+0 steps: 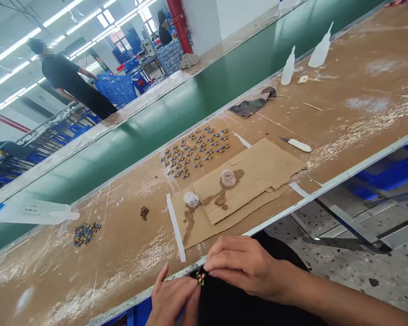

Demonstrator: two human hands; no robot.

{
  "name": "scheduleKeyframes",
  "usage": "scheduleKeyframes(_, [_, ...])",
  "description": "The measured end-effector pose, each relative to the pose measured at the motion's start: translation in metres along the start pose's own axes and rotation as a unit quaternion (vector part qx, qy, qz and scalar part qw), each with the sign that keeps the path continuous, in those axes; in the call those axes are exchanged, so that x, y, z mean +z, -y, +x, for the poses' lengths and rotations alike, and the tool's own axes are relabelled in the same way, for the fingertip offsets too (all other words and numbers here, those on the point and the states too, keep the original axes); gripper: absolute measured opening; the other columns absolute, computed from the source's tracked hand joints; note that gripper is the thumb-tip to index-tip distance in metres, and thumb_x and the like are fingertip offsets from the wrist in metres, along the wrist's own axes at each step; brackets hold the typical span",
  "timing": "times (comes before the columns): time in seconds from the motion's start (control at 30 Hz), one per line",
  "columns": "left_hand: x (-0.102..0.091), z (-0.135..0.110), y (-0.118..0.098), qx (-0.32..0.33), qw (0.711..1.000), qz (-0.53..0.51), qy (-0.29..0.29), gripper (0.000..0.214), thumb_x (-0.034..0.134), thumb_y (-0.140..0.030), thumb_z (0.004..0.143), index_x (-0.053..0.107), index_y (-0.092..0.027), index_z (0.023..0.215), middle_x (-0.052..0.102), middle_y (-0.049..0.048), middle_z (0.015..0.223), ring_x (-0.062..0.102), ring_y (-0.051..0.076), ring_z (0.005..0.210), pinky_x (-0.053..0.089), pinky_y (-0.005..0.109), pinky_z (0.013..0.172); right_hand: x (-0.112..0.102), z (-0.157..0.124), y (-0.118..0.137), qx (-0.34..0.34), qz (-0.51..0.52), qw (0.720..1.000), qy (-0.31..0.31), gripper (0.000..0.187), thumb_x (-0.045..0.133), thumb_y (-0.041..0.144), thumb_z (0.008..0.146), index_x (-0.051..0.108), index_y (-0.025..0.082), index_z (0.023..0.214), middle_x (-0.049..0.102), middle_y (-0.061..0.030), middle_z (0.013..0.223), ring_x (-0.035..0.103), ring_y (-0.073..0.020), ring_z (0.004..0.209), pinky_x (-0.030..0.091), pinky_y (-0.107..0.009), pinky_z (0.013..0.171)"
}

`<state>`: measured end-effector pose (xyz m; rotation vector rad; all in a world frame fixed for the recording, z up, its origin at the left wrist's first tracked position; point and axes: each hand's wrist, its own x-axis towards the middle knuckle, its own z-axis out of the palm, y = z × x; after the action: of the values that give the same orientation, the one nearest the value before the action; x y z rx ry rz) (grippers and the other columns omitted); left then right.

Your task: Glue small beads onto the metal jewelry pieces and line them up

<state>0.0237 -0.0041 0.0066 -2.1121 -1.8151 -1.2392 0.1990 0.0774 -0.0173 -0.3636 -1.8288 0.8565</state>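
My left hand (173, 301) and my right hand (246, 265) meet over my dark lap at the bench's near edge. Together they pinch a tiny gold and dark part (200, 277) between their fingertips. Farther out on the brown bench lie rows of several small blue and gold parts (193, 151). Two small clear cups (228, 178) (191, 199) sit on stained cardboard sheets (255, 174). A loose heap of the same small parts (85, 233) lies at the left, and a small dark cluster (144, 212) sits nearer the middle.
A green conveyor belt (190, 102) runs behind the bench. Two white squeeze bottles (287, 67) (320, 49), a dark rag (251, 105), a white-handled knife (296, 144) and a clear bottle lying flat (37, 212) are on the bench. People stand by blue crates (117, 88) beyond.
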Motion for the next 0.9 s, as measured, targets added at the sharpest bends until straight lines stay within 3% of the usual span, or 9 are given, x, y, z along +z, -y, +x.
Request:
scheduleKeyframes(0.23, [0.012, 0.0, -0.011, 0.071, 0.995, -0.005, -0.066, 0.008, 0.061, -0.018, 0.081, 0.062, -0.023, 0.076, 0.066, -0.0041, 0.061, 0.06, 0.008, 0.053, 0.049, 0.034, 0.088, -0.006, -0.004, 0.007, -0.029, -0.027, 0.999, 0.031, 0.011, 0.054, 0.014, 0.087, 0.062, 0.01, 0.093, 0.065, -0.0065, 0.082, 0.06, -0.0092, 0.077, 0.05, -0.019, 0.07])
scheduleKeyframes(0.4, [0.004, 0.01, -0.005, 0.206, 0.978, 0.026, -0.018, 0.01, 0.062, -0.012, 0.077, 0.061, -0.022, 0.079, 0.066, -0.006, 0.06, 0.059, 0.006, 0.048, 0.044, 0.03, 0.097, -0.007, -0.005, 0.007, -0.038, -0.018, 0.999, 0.031, 0.011, 0.054, 0.013, 0.087, 0.062, 0.01, 0.094, 0.065, -0.0065, 0.082, 0.059, -0.0094, 0.075, 0.051, -0.02, 0.068])
scheduleKeyframes(0.47, [0.0, 0.011, -0.003, 0.222, 0.975, 0.03, 0.006, 0.013, 0.065, -0.01, 0.074, 0.061, -0.02, 0.08, 0.068, -0.0056, 0.061, 0.061, 0.006, 0.05, 0.042, 0.03, 0.1, -0.006, -0.005, 0.007, -0.038, -0.014, 0.999, 0.029, 0.012, 0.053, 0.013, 0.087, 0.062, 0.011, 0.095, 0.065, -0.0062, 0.081, 0.059, -0.0094, 0.075, 0.051, -0.02, 0.068])
scheduleKeyframes(0.6, [-0.004, 0.011, -0.01, 0.201, 0.979, 0.027, 0.012, 0.011, 0.065, -0.009, 0.074, 0.062, -0.018, 0.078, 0.068, -0.0041, 0.063, 0.063, 0.007, 0.053, 0.04, 0.03, 0.102, -0.005, -0.004, 0.01, -0.042, -0.008, 0.999, 0.029, 0.012, 0.053, 0.011, 0.087, 0.062, 0.009, 0.094, 0.064, -0.0074, 0.08, 0.059, -0.0098, 0.075, 0.051, -0.02, 0.068])
scheduleKeyframes(0.77, [0.003, 0.005, -0.022, 0.141, 0.988, 0.027, -0.051, 0.011, 0.059, -0.014, 0.081, 0.061, -0.022, 0.073, 0.064, -0.0061, 0.057, 0.059, 0.007, 0.048, 0.045, 0.034, 0.097, -0.006, -0.004, 0.012, -0.056, -0.023, 0.998, 0.034, 0.011, 0.055, 0.009, 0.085, 0.062, 0.008, 0.094, 0.064, -0.0083, 0.08, 0.058, -0.0104, 0.073, 0.051, -0.021, 0.067])
scheduleKeyframes(0.9, [0.007, -0.005, -0.021, 0.066, 0.997, 0.016, -0.031, 0.016, 0.058, -0.02, 0.083, 0.063, -0.025, 0.069, 0.065, -0.0057, 0.059, 0.063, 0.009, 0.053, 0.046, 0.036, 0.098, -0.006, -0.005, 0.01, -0.059, -0.023, 0.997, 0.031, 0.013, 0.055, 0.009, 0.085, 0.061, 0.009, 0.096, 0.064, -0.0082, 0.081, 0.057, -0.0102, 0.073, 0.051, -0.021, 0.066])
